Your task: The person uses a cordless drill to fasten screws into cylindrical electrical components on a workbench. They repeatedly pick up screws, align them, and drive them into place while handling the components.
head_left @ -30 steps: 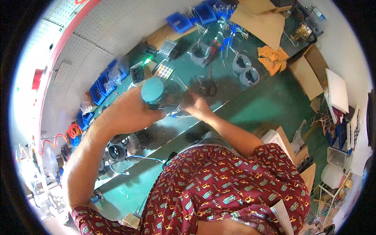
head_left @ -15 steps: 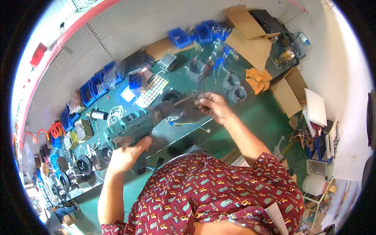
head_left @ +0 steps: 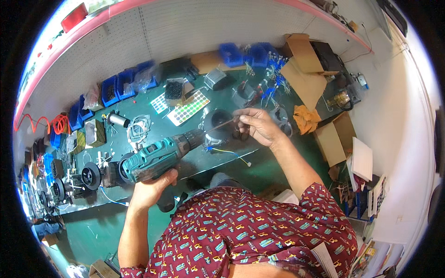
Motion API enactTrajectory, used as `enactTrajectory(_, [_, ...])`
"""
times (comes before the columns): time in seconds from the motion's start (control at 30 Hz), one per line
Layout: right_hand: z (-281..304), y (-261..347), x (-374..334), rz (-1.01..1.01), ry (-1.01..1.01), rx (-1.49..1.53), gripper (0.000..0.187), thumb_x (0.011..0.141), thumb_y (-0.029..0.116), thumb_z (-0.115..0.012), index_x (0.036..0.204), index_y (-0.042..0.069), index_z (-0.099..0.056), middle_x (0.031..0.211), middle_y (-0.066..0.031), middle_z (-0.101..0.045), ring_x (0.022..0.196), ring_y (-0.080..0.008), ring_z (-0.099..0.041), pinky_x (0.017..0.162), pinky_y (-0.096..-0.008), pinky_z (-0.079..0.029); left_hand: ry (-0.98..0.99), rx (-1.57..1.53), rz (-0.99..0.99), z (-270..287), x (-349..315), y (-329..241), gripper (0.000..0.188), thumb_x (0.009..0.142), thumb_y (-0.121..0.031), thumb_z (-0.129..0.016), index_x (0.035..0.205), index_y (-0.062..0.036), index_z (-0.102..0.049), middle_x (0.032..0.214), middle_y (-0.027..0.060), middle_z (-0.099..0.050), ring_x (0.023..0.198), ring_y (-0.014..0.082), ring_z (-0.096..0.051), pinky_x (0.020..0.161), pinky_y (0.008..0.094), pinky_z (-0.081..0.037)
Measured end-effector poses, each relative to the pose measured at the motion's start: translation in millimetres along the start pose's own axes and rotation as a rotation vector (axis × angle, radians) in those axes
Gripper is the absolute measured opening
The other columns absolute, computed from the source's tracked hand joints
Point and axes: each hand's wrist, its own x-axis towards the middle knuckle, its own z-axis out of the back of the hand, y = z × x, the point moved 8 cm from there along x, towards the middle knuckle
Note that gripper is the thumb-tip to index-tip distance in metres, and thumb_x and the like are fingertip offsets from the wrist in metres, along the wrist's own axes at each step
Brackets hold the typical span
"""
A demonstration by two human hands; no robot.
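My left hand (head_left: 154, 189) is wrapped around the handle of a teal cordless drill (head_left: 155, 160), which points up and to the right. A long thin driver bit (head_left: 217, 126) sticks out of its black chuck. At the bit's tip, my right hand (head_left: 259, 126) is closed in a pinch between thumb and forefinger; a small dark piece seems to be there, too small to name. Behind the bit, a black round part (head_left: 219, 119) rests on the green bench. A short cable with yellow and blue wires (head_left: 230, 153) lies near the bench's front edge.
Blue bins (head_left: 110, 91) line the back left, with more blue bins (head_left: 231, 54) farther right. A sticker sheet (head_left: 189, 107) lies mid-bench beside a box of dark small parts (head_left: 174, 90). An orange cloth (head_left: 306, 119) and cardboard boxes (head_left: 330, 143) are at the right; black wheels (head_left: 91, 176) stand left.
The head view has shifted, so the bench appears turned and moved. The drill's bit tip and my right fingers have come together. Both hands keep their closed grips.
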Motion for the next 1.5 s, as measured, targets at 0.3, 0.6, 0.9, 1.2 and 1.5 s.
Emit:
enactTrajectory(0.3, [-30.6, 21.8, 49.5, -0.164, 0.229, -0.329, 0.023, 0.095, 0.005, -0.062, 0.116, -0.003, -0.066, 0.097, -0.0095, -0.07, 0.079, -0.0103, -0.063, 0.069, -0.0237, -0.054, -0.185, -0.066, 0.095, 22.2, -16.0, 7.3, 0.036, 0.082, -0.016, -0.078, 0.112, -0.0028, -0.065, 0.098, 0.0086, -0.069, 0.075, 0.0176, -0.065, 0.07, 0.034, -0.055])
enactTrajectory(0.6, [-74.2, 10.8, 129.9, -0.016, 0.686, -1.058, 0.025, 0.084, 0.019, -0.073, 0.103, 0.002, -0.074, 0.099, -0.0086, -0.073, 0.091, -0.0176, -0.067, 0.083, -0.032, -0.053, -0.394, 0.339, 0.169, 30.7, -26.6, -15.1, 0.026, 0.083, -0.01, -0.076, 0.106, -0.0042, -0.064, 0.091, 0.0061, -0.067, 0.076, 0.0163, -0.064, 0.069, 0.0338, -0.054])
enactTrajectory(0.9, [-100.2, -72.4, 146.9, -0.123, 1.101, -1.162, 0.029, 0.081, 0.007, -0.063, 0.106, -0.001, -0.074, 0.101, -0.014, -0.075, 0.093, -0.0205, -0.07, 0.086, -0.0331, -0.054, -0.223, 0.452, 0.226, 4.9, -7.3, -53.6, 0.048, 0.084, -0.002, -0.07, 0.131, -0.0031, -0.06, 0.123, 0.0114, -0.067, 0.11, 0.0189, -0.063, 0.097, 0.0342, -0.05])
enactTrajectory(1.2, [-104.0, -85.2, 133.2, -0.347, 1.083, -1.193, 0.036, 0.079, 0.004, -0.051, 0.107, -0.004, -0.072, 0.1, -0.0163, -0.074, 0.09, -0.0215, -0.071, 0.08, -0.0345, -0.057, -0.12, 0.41, 0.221, 5.5, 1.2, -55.8, 0.047, 0.083, 0.001, -0.068, 0.129, -0.001, -0.061, 0.119, 0.0119, -0.069, 0.107, 0.0182, -0.065, 0.095, 0.0341, -0.051])
enactTrajectory(1.5, [-97.8, -90.7, 129.8, -0.356, 1.006, -1.167, 0.032, 0.083, 0.007, -0.055, 0.108, -0.003, -0.072, 0.098, -0.0144, -0.074, 0.088, -0.0192, -0.071, 0.081, -0.0334, -0.056, -0.018, 0.781, 0.141, 5.9, 7.3, -65.8, 0.027, 0.083, -0.015, -0.072, 0.108, -0.0052, -0.068, 0.097, 0.016, -0.071, 0.088, 0.0317, -0.069, 0.081, 0.039, -0.055])
